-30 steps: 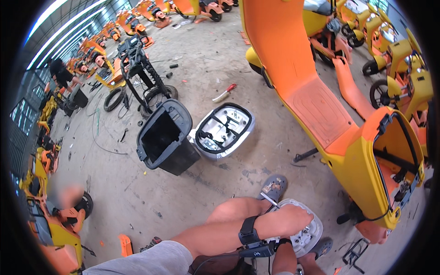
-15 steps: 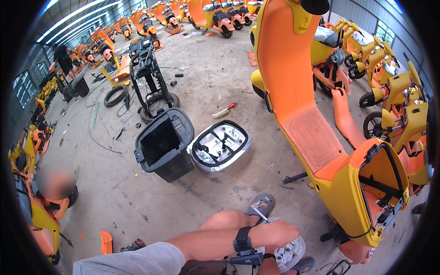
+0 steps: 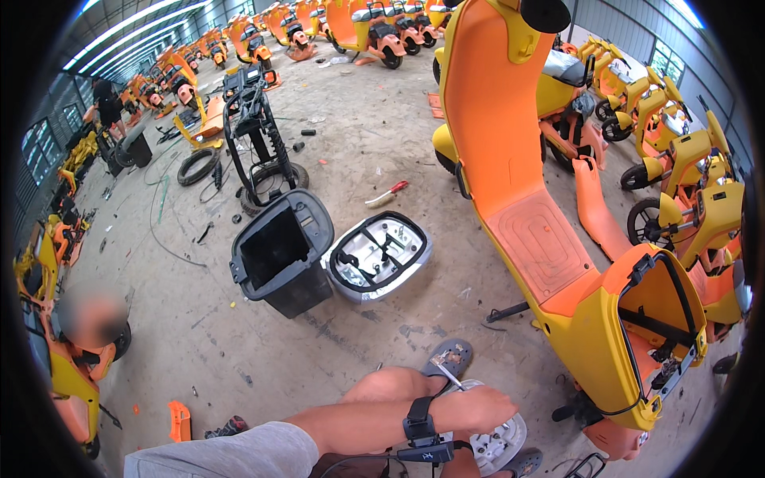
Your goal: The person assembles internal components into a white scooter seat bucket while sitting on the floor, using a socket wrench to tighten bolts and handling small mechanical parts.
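Hand (image 3: 484,409), left: curling over shell (image 3: 505,443) beside rod (image 3: 451,376), hiding fingertips and grip; cannot tell its hold, nor the right hand's.

Two oval shells (image 3: 499,448), it seems — two grey clogs (image 3: 453,356).
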Tool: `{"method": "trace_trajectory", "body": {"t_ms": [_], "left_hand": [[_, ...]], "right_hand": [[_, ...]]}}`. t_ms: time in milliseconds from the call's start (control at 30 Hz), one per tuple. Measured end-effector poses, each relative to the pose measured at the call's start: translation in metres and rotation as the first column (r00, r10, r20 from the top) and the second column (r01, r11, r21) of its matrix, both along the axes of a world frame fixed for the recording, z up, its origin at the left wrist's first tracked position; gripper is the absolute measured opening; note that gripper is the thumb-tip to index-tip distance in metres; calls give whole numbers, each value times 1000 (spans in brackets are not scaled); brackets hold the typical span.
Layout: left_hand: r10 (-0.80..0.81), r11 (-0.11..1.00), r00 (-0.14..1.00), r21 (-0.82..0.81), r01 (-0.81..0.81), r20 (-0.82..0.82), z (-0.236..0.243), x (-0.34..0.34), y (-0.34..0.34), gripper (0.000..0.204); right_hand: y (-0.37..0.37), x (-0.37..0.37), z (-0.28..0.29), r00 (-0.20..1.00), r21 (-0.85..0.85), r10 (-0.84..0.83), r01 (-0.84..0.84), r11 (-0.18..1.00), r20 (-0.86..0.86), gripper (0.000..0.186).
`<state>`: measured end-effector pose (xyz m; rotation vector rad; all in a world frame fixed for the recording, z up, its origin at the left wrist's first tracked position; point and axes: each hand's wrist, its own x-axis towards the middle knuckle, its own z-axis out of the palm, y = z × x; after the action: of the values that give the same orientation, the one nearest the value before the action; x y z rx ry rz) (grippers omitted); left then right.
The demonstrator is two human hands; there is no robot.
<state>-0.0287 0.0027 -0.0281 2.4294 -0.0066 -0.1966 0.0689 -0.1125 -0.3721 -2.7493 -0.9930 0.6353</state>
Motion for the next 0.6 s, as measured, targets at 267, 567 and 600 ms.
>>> {"method": "trace_trajectory", "body": {"t_ms": [267, 567, 600], "left_hand": [[15, 1000, 1000, 3, -15, 8, -1, -5, 1, 36], [18, 1000, 999, -3, -18, 33, 15, -11, 9, 35], [21, 999, 997, -24, -23, -75, 25, -9, 11, 36]], "right_hand": [[0, -11, 0, 1000, -14, 15, -15, 1000, 6, 22], [-16, -5, -10, 1000, 26, -10, 11, 1000, -11, 21], [-21, -5, -14, 999, 20, -39, 39, 999, -12, 21]]}}
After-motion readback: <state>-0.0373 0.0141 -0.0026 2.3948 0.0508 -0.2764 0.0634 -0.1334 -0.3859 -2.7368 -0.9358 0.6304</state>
